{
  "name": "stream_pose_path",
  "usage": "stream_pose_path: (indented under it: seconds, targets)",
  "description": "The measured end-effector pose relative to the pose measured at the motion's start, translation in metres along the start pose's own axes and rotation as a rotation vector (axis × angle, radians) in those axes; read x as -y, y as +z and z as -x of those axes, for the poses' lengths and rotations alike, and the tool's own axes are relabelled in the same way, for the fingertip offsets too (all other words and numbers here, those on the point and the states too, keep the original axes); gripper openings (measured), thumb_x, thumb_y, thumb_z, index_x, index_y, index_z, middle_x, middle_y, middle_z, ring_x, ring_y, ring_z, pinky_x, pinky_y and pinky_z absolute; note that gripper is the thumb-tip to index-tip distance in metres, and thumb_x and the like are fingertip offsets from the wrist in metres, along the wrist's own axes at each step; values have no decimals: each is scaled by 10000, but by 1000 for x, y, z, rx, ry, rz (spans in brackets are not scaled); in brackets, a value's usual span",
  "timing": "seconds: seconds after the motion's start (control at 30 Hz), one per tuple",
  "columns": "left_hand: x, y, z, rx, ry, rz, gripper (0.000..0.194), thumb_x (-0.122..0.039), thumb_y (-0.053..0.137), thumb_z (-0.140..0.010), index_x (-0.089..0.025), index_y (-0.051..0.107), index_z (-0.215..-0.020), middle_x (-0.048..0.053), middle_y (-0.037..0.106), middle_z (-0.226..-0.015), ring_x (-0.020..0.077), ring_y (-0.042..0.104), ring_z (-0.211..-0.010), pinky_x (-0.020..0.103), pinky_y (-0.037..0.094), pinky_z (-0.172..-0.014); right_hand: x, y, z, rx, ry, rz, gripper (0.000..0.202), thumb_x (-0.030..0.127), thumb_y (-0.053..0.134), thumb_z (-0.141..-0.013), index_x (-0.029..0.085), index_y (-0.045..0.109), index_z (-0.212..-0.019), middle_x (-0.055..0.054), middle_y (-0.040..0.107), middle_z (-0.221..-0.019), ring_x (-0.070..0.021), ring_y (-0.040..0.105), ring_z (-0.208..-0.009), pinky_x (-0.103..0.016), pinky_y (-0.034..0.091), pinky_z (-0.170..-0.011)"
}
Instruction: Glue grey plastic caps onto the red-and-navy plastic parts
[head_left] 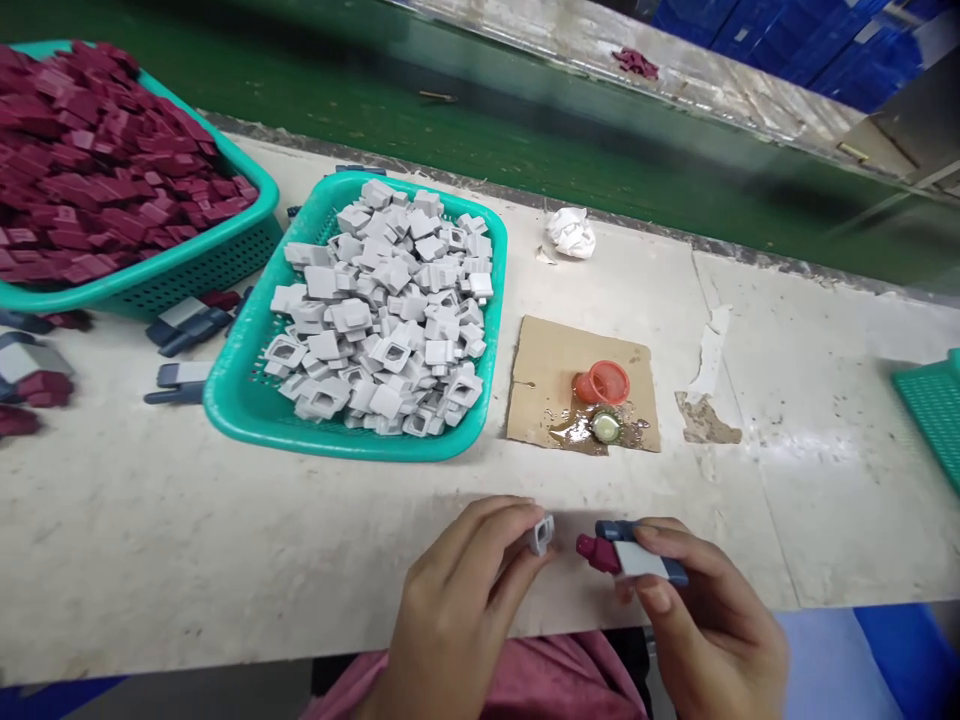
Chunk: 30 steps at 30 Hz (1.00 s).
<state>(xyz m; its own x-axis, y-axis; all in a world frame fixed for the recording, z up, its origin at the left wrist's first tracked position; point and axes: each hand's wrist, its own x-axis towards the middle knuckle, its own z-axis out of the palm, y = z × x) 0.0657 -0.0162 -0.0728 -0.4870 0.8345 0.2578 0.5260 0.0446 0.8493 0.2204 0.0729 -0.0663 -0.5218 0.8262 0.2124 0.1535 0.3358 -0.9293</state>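
Head view, on a clock face centred on the scene: nearest, at 6 o'clock, the left hand [465, 590] pinches a hollow grey part [536, 543] between thumb and fingers. At 4 o'clock the right hand [712, 605] grips a dark-blue, grey and maroon piece [639, 560], its maroon end pointing to 9 o'clock, towards the grey part but apart from it. Beyond the hands on the bench [330, 560], just towards 3 o'clock, lies a wet cardboard sheet [540, 350] bearing a red cup [609, 382] and a round cap [606, 427]. Towards 9 o'clock a green basket [495, 330] holds grey parts; farther out, at 10, another basket [259, 185] is heaped with maroon parts. Crumpled white paper [571, 234] sits between 1 and 2.
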Motion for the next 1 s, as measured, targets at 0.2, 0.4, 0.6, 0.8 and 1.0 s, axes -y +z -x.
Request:
stream_pose_path:
  seconds: [0.2, 0.4, 0.6, 0.8, 1.0]
  targets:
    - [-1, 6, 4, -122, 13, -62, 201, -46, 651, -746, -172, 565, -878, -1, 624, -854, 73, 616, -827, 111, 485, -777, 3, 11, 5, -99, 89, -35, 179, 226, 690, -768, 269, 651, -938, 3, 631, -830, -105, 605, -759, -144, 517, -627]
    - [-3, 8, 5, -79, -107, 115, 227, -51, 608, -772, -209, 542, -921, -8, 649, -988, 64, 632, -923, 78, 511, -770, 5, 15, 8, -124, 88, -126, 185, 244, 709, -751, 268, 678, -933, -11, 641, -807, -120, 593, -743, -172, 508, -587]
    - [-6, -2, 1, 64, -354, 285, 325, -106, 598, -799, -307, 579, -1054, -59, 648, -1098, 69, 634, -961, 110, 526, -805, -1, 12, 12, -174, 88, -108, 181, 278, 712, -750, 253, 678, -926, -30, 636, -814, -136, 606, -727, -173, 485, -523]
    - [-7, -11, -5, 203, -260, 262, 389, -108, 458, -875, -293, 539, -1208, 12, 586, -1202, 114, 554, -1107, 192, 486, -929, -4, 11, 11, -212, 85, -96, 167, 277, 713, -747, 237, 678, -905, -42, 638, -815, -152, 617, -725, -190, 494, -516]
    - [-8, -15, -5, 247, -267, 315, 364, -98, 496, -848, -295, 556, -1148, 13, 572, -1064, 77, 612, -828, 138, 534, -728, -4, 10, 12, -205, 76, -108, 172, 240, 708, -749, 240, 681, -918, -43, 641, -826, -154, 617, -757, -187, 509, -533]
